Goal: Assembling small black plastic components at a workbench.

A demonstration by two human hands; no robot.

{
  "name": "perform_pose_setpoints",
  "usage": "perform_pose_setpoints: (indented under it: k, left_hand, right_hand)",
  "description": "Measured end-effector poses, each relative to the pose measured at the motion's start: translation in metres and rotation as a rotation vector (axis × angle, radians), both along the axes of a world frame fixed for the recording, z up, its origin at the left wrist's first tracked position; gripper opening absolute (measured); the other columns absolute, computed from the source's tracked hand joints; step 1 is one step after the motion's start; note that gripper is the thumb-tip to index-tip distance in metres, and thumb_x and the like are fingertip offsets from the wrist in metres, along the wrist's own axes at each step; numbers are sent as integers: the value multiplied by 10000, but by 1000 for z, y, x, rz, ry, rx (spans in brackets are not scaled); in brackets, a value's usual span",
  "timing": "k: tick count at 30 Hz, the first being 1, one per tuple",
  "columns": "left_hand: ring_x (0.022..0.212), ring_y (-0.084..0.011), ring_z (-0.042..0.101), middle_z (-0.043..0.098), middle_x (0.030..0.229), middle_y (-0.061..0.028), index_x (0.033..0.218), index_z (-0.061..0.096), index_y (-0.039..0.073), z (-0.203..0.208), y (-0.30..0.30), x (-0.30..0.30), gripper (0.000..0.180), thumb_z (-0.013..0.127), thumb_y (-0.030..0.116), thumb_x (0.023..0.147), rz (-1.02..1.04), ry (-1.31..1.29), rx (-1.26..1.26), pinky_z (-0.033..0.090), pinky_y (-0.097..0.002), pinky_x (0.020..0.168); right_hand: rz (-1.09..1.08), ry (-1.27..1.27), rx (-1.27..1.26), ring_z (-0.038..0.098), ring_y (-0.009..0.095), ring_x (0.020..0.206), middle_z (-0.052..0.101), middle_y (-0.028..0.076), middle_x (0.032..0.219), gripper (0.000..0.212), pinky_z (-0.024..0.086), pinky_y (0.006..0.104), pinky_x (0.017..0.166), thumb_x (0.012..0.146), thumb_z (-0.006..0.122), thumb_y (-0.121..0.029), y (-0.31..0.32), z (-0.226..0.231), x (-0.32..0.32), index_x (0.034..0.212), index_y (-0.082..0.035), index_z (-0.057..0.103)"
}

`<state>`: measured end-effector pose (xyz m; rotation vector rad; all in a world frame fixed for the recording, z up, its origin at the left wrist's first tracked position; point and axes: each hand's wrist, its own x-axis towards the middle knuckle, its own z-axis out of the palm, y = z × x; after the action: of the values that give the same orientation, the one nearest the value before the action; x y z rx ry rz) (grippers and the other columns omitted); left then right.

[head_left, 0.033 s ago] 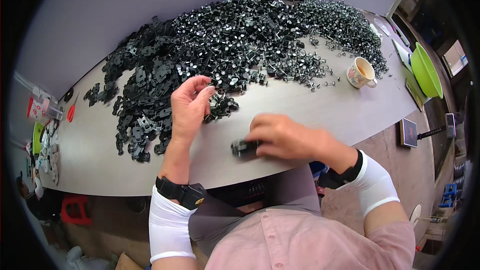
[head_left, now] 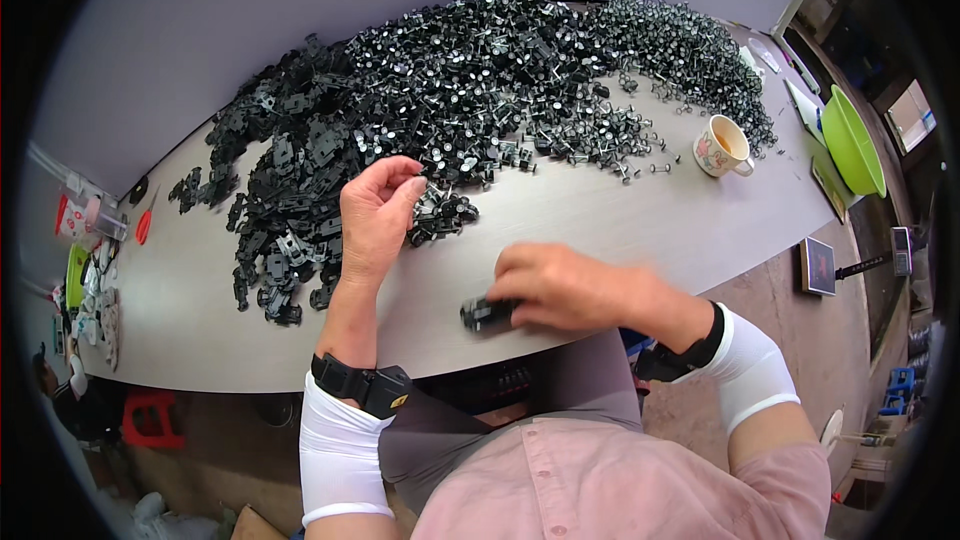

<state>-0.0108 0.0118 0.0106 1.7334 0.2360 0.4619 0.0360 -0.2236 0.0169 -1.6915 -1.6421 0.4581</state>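
Nearest me, lower edge of my feed: pink buttoned cloth shirt (head_left: 560, 470), white fabric sleeves (head_left: 345, 455) on both forearms, black wrist straps (head_left: 385, 392). Past those, right hand (head_left: 555, 285), motion-blurred, fingers bent over the right end of a small black car-shaped piece (head_left: 480, 315). Piece sits near the front edge of the pale grey tabletop (head_left: 640, 220). Fingers look in contact; I can't tell if they're clamped on it.

Farther in, left hand (head_left: 372, 220): thumb and forefinger brought together, just beside a small cluster of black-and-silver parts (head_left: 445, 215). I can't tell if anything's pinched there.

Left of that hand I've got a pile of flat black plates (head_left: 300, 165). Right side, white ceramic mug (head_left: 722, 145) with printed pattern, brownish liquid inside; lime-green bowl (head_left: 850, 145) well right of it. Farther back, heap of small silver double-headed pins (head_left: 690, 50), then a grey partition (head_left: 230, 15).
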Motion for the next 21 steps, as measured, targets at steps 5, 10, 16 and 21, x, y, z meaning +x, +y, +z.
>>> perform_pose_setpoints:
  k: [5,10,16,21]
  left_hand:
    - [681,-222,528,559,704,-65,886,675,21,-7,-6,-7,221,695,-26,671,-118,-100,737,445,-324,634]
    - [667,-185,513,544,728,-63,887,651,5,-17,-6,-1,201,631,-76,704,-30,-186,837,424,-304,599]
    - [649,-141,540,563,748,-64,907,651,-12,-18,-9,0,167,612,-84,762,43,-161,612,440,-258,584]
    - [730,-235,567,596,749,-93,862,652,2,0,2,-23,163,667,-70,716,210,-160,601,465,-328,651]
  right_hand:
    - [195,71,-146,622,303,779,593,135,946,323,518,373,705,731,742,-72,11,11,-13,1021,-8,616]
    - [-407,2,95,616,329,771,624,155,848,262,497,402,694,720,732,-75,40,-16,36,931,9,601]
    - [-458,-65,191,629,287,778,631,143,862,242,505,373,660,728,691,4,63,-34,44,946,-4,589]
    - [-431,107,257,617,123,745,635,50,861,249,486,251,583,741,653,80,52,-32,59,962,-25,608]
